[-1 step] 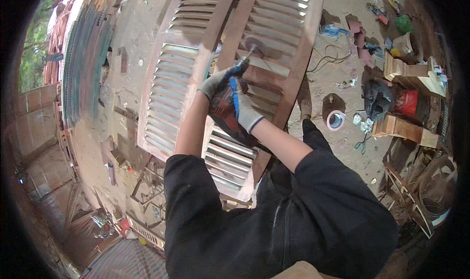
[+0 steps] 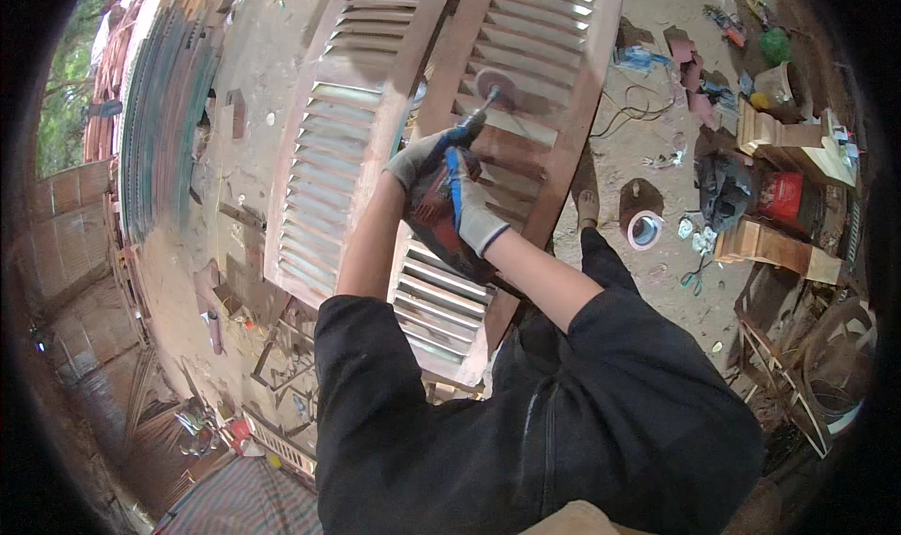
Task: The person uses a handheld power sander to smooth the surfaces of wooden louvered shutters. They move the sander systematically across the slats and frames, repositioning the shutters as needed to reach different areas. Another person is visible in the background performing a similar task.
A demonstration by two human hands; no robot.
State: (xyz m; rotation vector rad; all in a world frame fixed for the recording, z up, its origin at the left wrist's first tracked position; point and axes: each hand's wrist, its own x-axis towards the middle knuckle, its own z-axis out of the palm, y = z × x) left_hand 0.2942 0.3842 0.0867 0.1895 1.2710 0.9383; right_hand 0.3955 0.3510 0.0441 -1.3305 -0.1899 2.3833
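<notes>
Both gloved hands are closed around a red and dark power drill [image 2: 437, 218]. My left hand [image 2: 419, 161] wraps its front end near the chuck. My right hand [image 2: 477, 214], in a grey and blue glove, grips the body further back. A thin shaft runs from the drill to a round sanding disc [image 2: 502, 86], slightly blurred, over the slats of the right louvred wooden shutter [image 2: 507, 148]. Whether the disc touches the wood, I cannot tell. Alongside on the left lies a second louvred shutter [image 2: 349, 70], its slats partly pale.
Scraps of sandpaper [image 2: 691, 77], a cable [image 2: 631, 113], a roll of tape [image 2: 644, 230] and scissors [image 2: 694, 277] lie on the ground to the right. Beyond them are wooden pieces [image 2: 779, 246] and a red box [image 2: 781, 197]. Greenish slats [image 2: 169, 113] are stacked at the left.
The sanding disc and shaft have shifted slightly to the right over the slats, the hands moving a little with the drill. Both hands keep their grip.
</notes>
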